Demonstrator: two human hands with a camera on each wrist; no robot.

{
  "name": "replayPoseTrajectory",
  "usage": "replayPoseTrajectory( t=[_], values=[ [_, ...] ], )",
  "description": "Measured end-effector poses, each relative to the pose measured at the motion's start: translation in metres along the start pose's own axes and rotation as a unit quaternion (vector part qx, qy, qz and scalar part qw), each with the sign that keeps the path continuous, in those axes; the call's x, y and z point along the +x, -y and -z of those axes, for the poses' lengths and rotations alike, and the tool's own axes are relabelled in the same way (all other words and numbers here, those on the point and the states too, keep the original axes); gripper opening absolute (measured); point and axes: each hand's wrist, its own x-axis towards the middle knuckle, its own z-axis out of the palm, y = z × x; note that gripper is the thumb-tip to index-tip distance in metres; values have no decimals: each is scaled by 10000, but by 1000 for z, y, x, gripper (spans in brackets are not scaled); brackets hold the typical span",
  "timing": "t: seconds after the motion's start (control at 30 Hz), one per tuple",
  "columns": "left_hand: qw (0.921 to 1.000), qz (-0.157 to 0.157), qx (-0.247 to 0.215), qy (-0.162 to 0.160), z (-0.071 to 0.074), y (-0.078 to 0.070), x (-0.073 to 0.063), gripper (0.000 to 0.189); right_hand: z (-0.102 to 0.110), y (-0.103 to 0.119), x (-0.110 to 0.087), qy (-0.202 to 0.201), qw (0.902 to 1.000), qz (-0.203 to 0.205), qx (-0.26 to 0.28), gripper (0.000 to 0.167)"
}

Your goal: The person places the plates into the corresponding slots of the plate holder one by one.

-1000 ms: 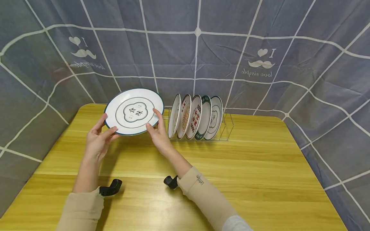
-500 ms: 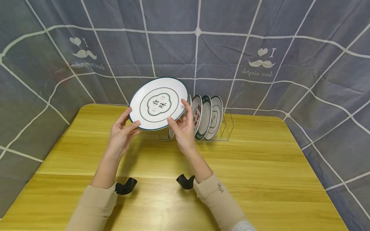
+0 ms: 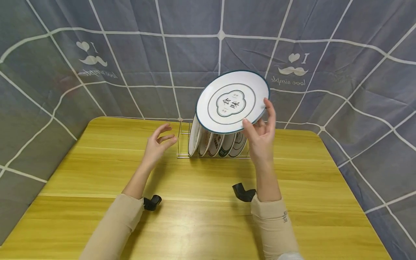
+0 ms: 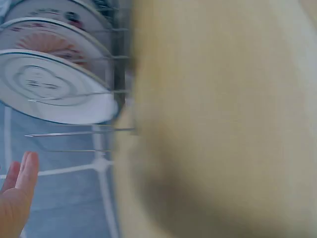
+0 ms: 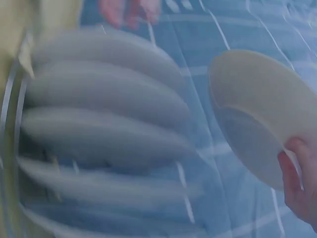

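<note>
A white plate with a dark blue rim and a printed centre is held up tilted, its face toward the head camera. My right hand pinches its lower right edge, thumb on the face and fingers behind. The plate's underside shows in the right wrist view. My left hand is off the plate, fingers loosely bent, holding nothing, left of the wire rack. Several printed plates stand on edge in the rack; the leftmost plate shows plainly in the left wrist view. The held plate covers their upper parts in the head view.
The rack stands at the back of the wooden table, close to a grey curtain with white lines. Black wrist-worn devices, left device and right device, sit at the sleeve cuffs.
The plate has moved right and up, from left of the rack to above it. Both hands held it earlier; the left hand has let go, and the right hand alone carries it.
</note>
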Motion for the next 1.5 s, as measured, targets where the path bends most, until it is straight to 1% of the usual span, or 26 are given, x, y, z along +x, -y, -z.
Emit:
replayPoseTrajectory(
  t=[0.1, 0.17, 0.27, 0.37, 0.43, 0.53, 0.63, 0.7, 0.77, 0.83, 0.93, 1.03, 1.13, 1.27, 1.3, 1.37, 1.5],
  values=[
    [9995, 61, 305, 65, -1, 15, 4, 55, 16, 16, 7, -269, 9991, 287, 177, 69],
    [9990, 83, 429, 91, -2, 22, 5, 52, 26, 25, 10, -388, 9979, 465, 216, 68],
    [9984, 22, 569, 48, -4, 29, 8, 46, 42, 36, 14, -518, 9961, 697, 181, 68],
    [9978, -38, 664, 8, -6, 31, 10, 42, 56, 43, 16, -809, 9932, 824, 169, 68],
    [9974, -50, 719, 10, -8, 32, 12, 40, 64, 46, 17, -1058, 9905, 854, 194, 69],
    [9977, -4, 673, 14, -10, 33, 15, 38, 76, 49, 16, -1402, 9866, 824, 165, 69],
    [9983, 64, 587, 10, -12, 33, 18, 34, 86, 51, 14, -1569, 9850, 699, -178, 68],
    [9988, 131, 470, 16, -13, 34, 20, 33, 91, 50, 12, -1582, 9845, 552, -521, 67],
    [9990, 163, 410, 22, -14, 34, 21, 32, 95, 48, 10, -1492, 9843, 388, -855, 67],
    [9990, 174, 407, 14, -14, 34, 22, 31, 98, 46, 7, -1303, 9829, 238, -1283, 66],
    [9988, 142, 465, -1, -14, 34, 22, 29, 100, 39, 4, -833, 9743, 251, -2079, 66],
    [9985, 77, 537, 12, -14, 34, 22, 28, 100, 32, 3, -361, 9554, 469, -2893, 65],
    [9984, 51, 565, 36, -14, 34, 22, 27, 97, 25, 3, 7, 9369, 570, -3449, 64],
    [9980, 57, 621, 42, -14, 35, 22, 25, 93, 18, 2, 255, 9093, 389, -4135, 64],
    [9980, 56, 623, 39, -14, 35, 22, 25, 92, 16, 2, 284, 9046, 305, -4243, 64],
    [9978, 39, 668, 38, -14, 36, 22, 24, 89, 13, 1, 349, 9008, 113, -4328, 65],
    [9972, -16, 740, 75, -14, 36, 22, 25, 85, 5, -1, 490, 9016, -230, -4291, 65]
  ],
)
